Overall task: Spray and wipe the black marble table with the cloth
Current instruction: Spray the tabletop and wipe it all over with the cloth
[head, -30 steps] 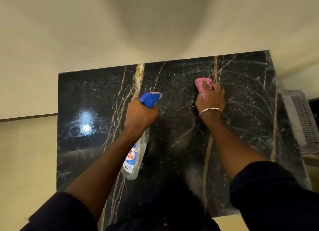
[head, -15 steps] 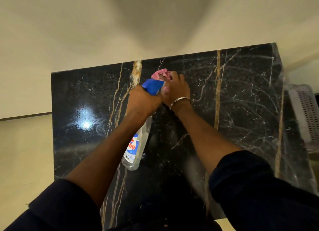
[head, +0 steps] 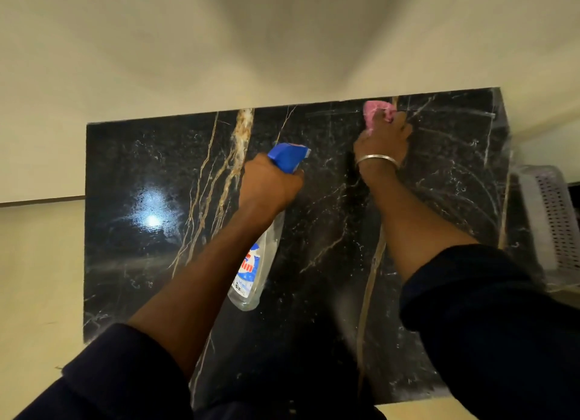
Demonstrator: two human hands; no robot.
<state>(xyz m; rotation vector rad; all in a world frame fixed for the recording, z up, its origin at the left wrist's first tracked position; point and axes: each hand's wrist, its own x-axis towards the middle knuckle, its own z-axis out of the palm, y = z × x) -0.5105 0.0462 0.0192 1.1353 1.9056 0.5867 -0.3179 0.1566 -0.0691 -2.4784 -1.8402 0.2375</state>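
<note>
The black marble table (head: 141, 262), veined in gold and white, fills the middle of the head view. My left hand (head: 270, 185) grips a clear spray bottle (head: 255, 265) with a blue trigger head, held above the table's centre with the nozzle pointing right. My right hand (head: 384, 138) presses a pink cloth (head: 376, 108) onto the marble close to the far edge, right of centre. A metal bangle sits on that wrist. Most of the cloth is hidden under my fingers.
A pale wall rises directly behind the table's far edge. A white perforated plastic basket (head: 552, 218) stands against the table's right side. Cream floor (head: 37, 278) lies to the left. A ceiling light reflects on the marble's left part.
My right hand slid the cloth left to beside the spray head, then back right and up to the far edge. The left hand kept the bottle in about the same place.
</note>
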